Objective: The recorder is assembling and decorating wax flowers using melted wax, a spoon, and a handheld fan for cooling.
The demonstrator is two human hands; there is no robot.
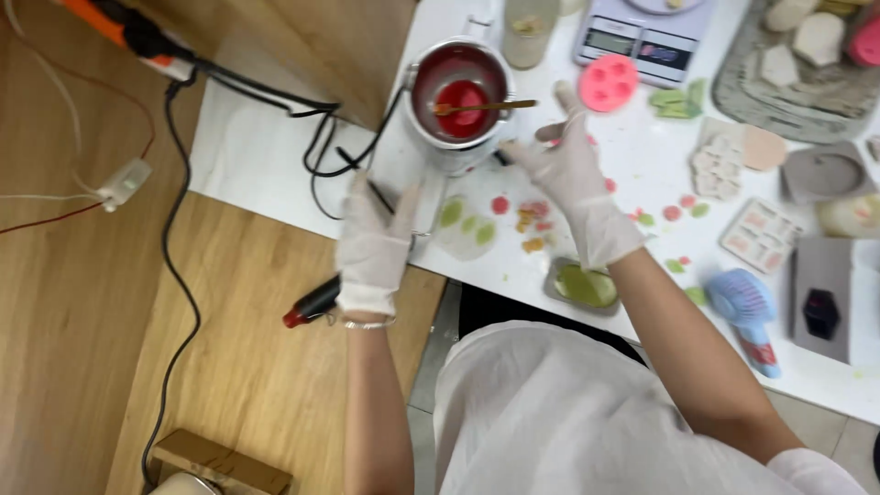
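Note:
My left hand [374,246], in a white glove, is over the near-left edge of the white table [275,156]. It is closed around a long black lighter [310,303] with a red end; the thin black nozzle pokes out past my fingers. My right hand [573,179], also gloved, hovers with spread fingers just right of a metal melting pot [431,69]. Red liquid wax [461,94] fills the pot, and a wooden stick [495,106] rests across its rim. Nothing is in my right hand.
Black cables [316,137] run from the pot across the table and down over the wooden floor. On the table are a digital scale [632,41], a pink round mould [609,82], a small grey tray of green wax [583,286], a blue hand fan [747,307], scattered wax drops and flat moulds.

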